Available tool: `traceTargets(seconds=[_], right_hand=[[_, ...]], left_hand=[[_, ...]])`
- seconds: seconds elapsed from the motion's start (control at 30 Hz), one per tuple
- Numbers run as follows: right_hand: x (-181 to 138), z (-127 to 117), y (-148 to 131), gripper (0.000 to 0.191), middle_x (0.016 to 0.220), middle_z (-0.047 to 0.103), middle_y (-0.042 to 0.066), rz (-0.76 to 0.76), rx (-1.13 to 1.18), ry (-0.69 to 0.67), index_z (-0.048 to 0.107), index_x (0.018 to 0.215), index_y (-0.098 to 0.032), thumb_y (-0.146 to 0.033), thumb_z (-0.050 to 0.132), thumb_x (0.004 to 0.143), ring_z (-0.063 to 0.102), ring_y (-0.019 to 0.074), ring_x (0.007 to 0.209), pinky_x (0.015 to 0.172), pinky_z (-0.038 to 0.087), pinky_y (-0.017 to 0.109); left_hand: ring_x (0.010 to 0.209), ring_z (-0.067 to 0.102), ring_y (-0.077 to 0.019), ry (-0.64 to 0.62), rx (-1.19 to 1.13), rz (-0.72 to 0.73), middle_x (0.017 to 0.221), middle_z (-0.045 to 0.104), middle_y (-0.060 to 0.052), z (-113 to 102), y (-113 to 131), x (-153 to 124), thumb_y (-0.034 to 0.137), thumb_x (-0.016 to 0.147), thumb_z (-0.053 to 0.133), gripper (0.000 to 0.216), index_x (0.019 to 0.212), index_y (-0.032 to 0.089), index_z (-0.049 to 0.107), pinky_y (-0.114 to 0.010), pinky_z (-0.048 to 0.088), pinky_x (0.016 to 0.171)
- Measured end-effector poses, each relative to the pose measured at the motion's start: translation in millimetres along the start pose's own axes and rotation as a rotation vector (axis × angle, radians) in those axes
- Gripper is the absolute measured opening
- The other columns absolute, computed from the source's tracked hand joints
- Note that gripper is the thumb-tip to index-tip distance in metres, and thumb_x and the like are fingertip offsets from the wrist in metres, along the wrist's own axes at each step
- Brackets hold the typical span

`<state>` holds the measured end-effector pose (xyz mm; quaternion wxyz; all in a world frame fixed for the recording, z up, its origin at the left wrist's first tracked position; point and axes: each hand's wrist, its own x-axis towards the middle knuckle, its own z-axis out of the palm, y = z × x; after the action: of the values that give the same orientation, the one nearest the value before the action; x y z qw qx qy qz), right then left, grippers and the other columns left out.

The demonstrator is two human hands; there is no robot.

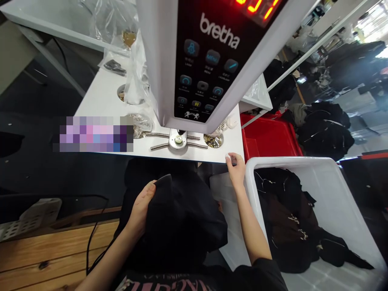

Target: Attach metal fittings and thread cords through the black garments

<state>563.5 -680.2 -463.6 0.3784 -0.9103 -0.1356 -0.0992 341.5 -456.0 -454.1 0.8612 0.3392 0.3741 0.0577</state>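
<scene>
My left hand (pixel 144 204) grips the edge of a black garment (pixel 184 214) that drapes over my lap. A folded corner of the fabric sticks up past the thumb. My right hand (pixel 237 167) is at the front right corner of the white table (pixel 194 155), with thumb and fingertips drawn together. A small white spot shows at those fingertips, too small to name. Ahead stands a press machine (pixel 160 81) with a "bretha" control panel and red digits. Beneath its head sits a round metal die (pixel 178 140) with several coil springs around it.
Metal fasteners fill a round hole (pixel 214 140) in the tabletop. Plastic bags (pixel 136 81) lie to the left, near a blurred-out patch (pixel 93 134). On the right stand a white bin (pixel 291 162) holding dark garments and a red bin (pixel 269 137). A wooden bench (pixel 45 258) is lower left.
</scene>
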Motion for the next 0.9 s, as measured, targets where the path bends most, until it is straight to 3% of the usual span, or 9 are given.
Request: traceTargets(seconds=[0.1,0.2,0.3,0.4,0.57,0.9], right_hand=[[-8,-3,-24,0.023,0.080,0.065,0.004,0.124,0.240,-0.065,0.058,0.096,-0.016,-0.033,0.059,0.081,0.061,0.0168,0.078,0.078,0.048,0.032],[-26,-8,-68,0.021,0.076,0.064,0.002,0.127,0.413,-0.223,0.058,0.096,-0.018,-0.030,0.062,0.081,0.062,0.0147,0.075,0.075,0.049,0.029],[-45,-13,-115,0.014,0.083,0.064,0.002,0.024,0.396,-0.415,0.062,0.095,-0.020,-0.027,0.062,0.082,0.060,0.0126,0.074,0.075,0.050,0.027],[-56,-16,-145,0.013,0.086,0.065,0.002,-0.159,0.366,-0.505,0.064,0.096,-0.022,-0.021,0.060,0.083,0.060,0.0123,0.076,0.074,0.051,0.027],[-58,-11,-155,0.019,0.091,0.065,0.003,-0.461,0.391,-0.468,0.063,0.099,-0.020,-0.010,0.058,0.083,0.062,0.0121,0.082,0.075,0.053,0.025],[-57,-11,-156,0.024,0.095,0.065,0.005,-0.571,0.317,-0.528,0.061,0.105,-0.021,-0.010,0.056,0.085,0.062,0.0132,0.087,0.078,0.054,0.026]], left_hand=[[0.056,0.049,-0.0073,-0.028,-0.024,-0.021,0.070,0.054,0.003,3,1,0,0.041,0.072,0.070,0.035,0.096,0.017,0.060,-0.014,0.041,0.048],[0.060,0.052,-0.0082,-0.040,-0.025,-0.058,0.073,0.058,0.002,6,4,-1,0.041,0.069,0.072,0.038,0.096,0.017,0.060,-0.015,0.044,0.052],[0.062,0.055,-0.0093,-0.039,-0.024,-0.085,0.076,0.061,0.001,9,6,-3,0.042,0.068,0.073,0.040,0.096,0.017,0.059,-0.017,0.046,0.056],[0.063,0.056,-0.0104,-0.051,-0.012,-0.088,0.077,0.062,0.000,11,8,-6,0.042,0.068,0.073,0.040,0.096,0.016,0.059,-0.018,0.046,0.057],[0.066,0.058,-0.0111,-0.066,-0.024,-0.084,0.078,0.062,0.000,10,8,-9,0.040,0.069,0.073,0.035,0.091,0.017,0.060,-0.017,0.045,0.057],[0.064,0.056,-0.0092,-0.097,-0.064,-0.109,0.076,0.061,0.001,9,6,-7,0.041,0.069,0.072,0.036,0.092,0.017,0.057,-0.016,0.045,0.057]])
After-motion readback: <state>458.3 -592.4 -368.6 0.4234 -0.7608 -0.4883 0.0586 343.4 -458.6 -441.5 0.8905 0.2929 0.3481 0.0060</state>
